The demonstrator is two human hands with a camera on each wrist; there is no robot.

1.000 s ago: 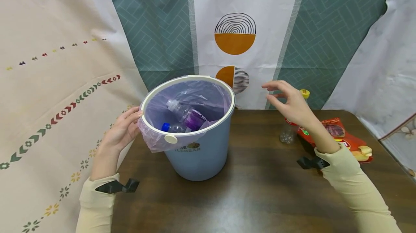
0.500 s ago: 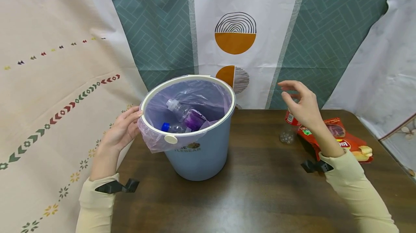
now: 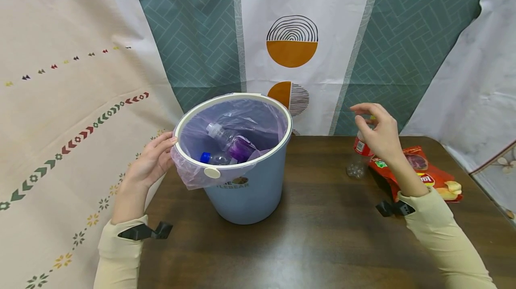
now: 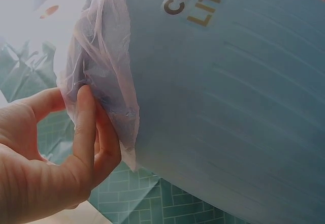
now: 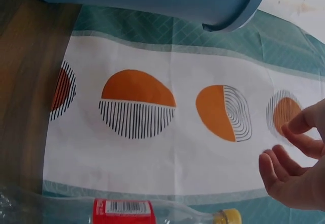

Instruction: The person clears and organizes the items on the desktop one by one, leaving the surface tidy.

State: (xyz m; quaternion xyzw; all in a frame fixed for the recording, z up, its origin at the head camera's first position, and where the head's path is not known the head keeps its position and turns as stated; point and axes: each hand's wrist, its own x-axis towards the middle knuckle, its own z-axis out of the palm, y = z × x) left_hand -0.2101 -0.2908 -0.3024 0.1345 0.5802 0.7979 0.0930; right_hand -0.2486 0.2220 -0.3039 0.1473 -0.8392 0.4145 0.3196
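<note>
- Left hand (image 3: 151,161) rests on the left rim of the blue bin (image 3: 250,195), fingers loosely bent against the plastic liner (image 3: 189,177), not clenched.
- Left wrist view, not visible from the head: fingertips (image 4: 86,99) press the thin, crinkled, translucent purple film against the bin's smooth, faintly ribbed wall (image 4: 228,107); printed letters sit near the top.
- Bin is round and tapered with a cream ring rim (image 3: 211,172); it stands at the left-centre of the dark wood-grain table (image 3: 314,244).
- Inside the bin, head view only: a clear crumpled bottle with a blue cap (image 3: 205,157) and a purple-labelled bottle (image 3: 238,148).
- Right hand (image 3: 379,134) hovers over the clear bottle (image 3: 359,157) at the far right of the table, fingers spread and curved, gripping nothing.
- Right wrist view shows the gap: fingers (image 5: 289,170) are apart from the bottle, which appears sideways with a red label (image 5: 122,211) and a yellow cap (image 5: 228,216). From the head the hand hides most of the cap.
- Glossy red snack bag (image 3: 423,172) lies flat just right of the bottle, head view only.
- Patterned fabric backdrop (image 3: 292,42) hangs behind the table, with orange half-circles and teal herringbone.
</note>
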